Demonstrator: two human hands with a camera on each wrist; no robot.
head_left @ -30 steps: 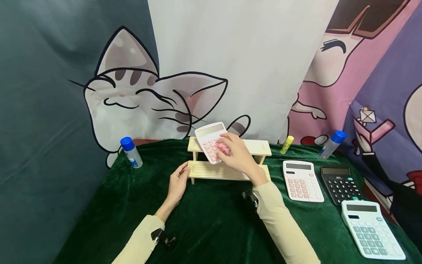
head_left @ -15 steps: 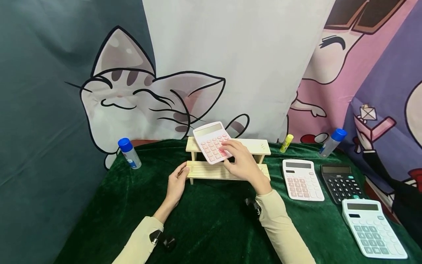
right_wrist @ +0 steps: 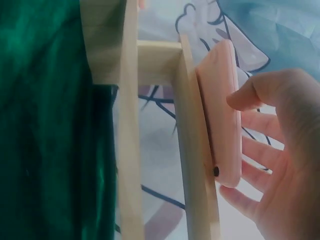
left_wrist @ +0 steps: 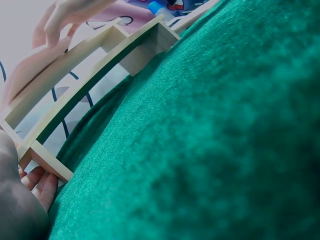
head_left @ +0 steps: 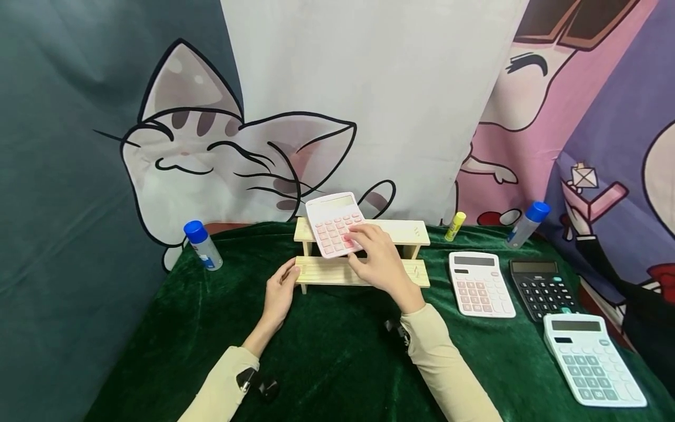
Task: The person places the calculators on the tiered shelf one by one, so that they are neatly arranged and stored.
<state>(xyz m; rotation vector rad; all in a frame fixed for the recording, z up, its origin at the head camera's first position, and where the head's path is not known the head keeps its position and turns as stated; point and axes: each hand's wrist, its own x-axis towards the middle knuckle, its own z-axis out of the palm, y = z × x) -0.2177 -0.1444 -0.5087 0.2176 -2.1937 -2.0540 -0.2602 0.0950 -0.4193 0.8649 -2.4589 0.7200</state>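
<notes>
A two-tier wooden stand (head_left: 323, 271) stands on the green cloth in the head view. My left hand (head_left: 280, 291) holds the left end of its lower tier, and in the left wrist view the fingers (left_wrist: 46, 189) reach around the end leg. A pink calculator (head_left: 332, 225) leans slantwise over the upper tier, screen at the back. Over its lower right keys lies my right hand (head_left: 381, 258), fingertips on the face. The right wrist view shows the calculator (right_wrist: 220, 120) edge-on against the wood, with the thumb (right_wrist: 245, 97) touching its front edge.
Right of the stand lie a white-and-pink calculator (head_left: 481, 285), a black calculator (head_left: 543, 289) and a pale blue calculator (head_left: 593, 360). Blue-capped bottles stand left (head_left: 203, 245) and back right (head_left: 528, 225), near a yellow glue stick (head_left: 455, 227). A printed curtain (head_left: 401, 105) hangs behind.
The right hand has slid from across the calculator's keys towards its lower right corner. The calculator has turned slightly more upright. The left hand stays at the stand's end.
</notes>
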